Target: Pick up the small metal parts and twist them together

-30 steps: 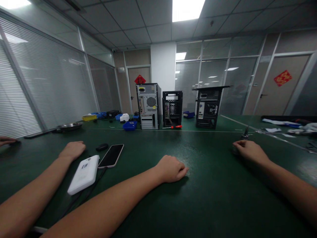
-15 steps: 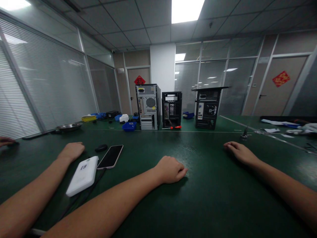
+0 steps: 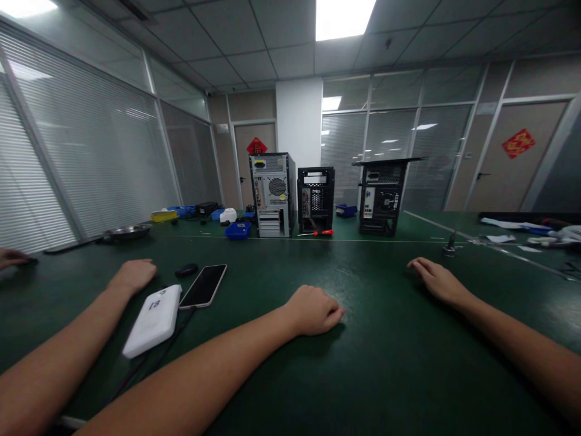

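Just beyond your right grip (image 3: pixel 438 280) a small dark metal piece (image 3: pixel 449 246) stands on the green bench (image 3: pixel 390 363), near the fingertips but apart from them. That grip lies palm down, fingers spread loosely, holding nothing. Your left grip (image 3: pixel 313 312) rests mid-bench, fingers curled under into a loose fist; nothing shows inside it. Further left, a co-worker's hand (image 3: pixel 132 275) lies beside a white power bank (image 3: pixel 153 320) and a dark phone (image 3: pixel 203 286), which lie just beside each other. Well beyond, three computer cases (image 3: pixel 272 194) stand upright, with a red-handled screwdriver (image 3: pixel 323 232) at their foot.
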